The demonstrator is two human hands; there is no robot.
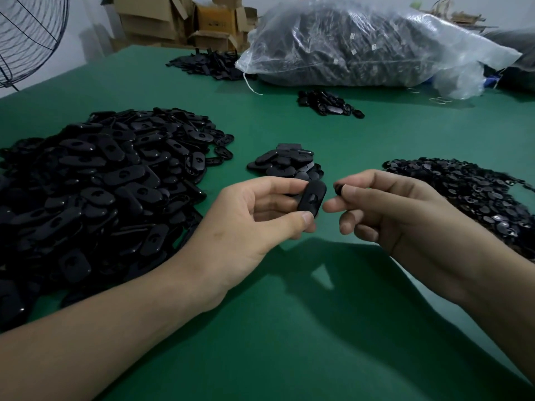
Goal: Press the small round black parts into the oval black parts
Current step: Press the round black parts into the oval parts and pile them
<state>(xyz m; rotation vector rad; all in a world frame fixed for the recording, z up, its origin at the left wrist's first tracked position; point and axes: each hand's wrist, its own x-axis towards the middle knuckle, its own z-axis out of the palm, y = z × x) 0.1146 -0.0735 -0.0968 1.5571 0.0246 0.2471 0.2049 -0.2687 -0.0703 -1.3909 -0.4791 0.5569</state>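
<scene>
My left hand point(257, 215) pinches an oval black part point(311, 199) between thumb and fingers, upright, its keyhole-shaped opening facing me. Just to its right, my right hand point(385, 206) pinches a small round black part point(337, 189) at its fingertips, a short gap from the oval part. Both hands hover above the green table point(289, 328). A big heap of oval parts point(98, 183) lies at the left. A flatter heap of small round parts point(469, 192) lies at the right.
A small pile of black parts point(286, 163) sits just beyond my hands. Two more piles point(327, 102) point(208, 65) lie farther back, beside a large clear plastic bag point(370, 44) of dark parts. Cardboard boxes point(179, 21) and a wire fan guard point(29, 36) stand behind the table.
</scene>
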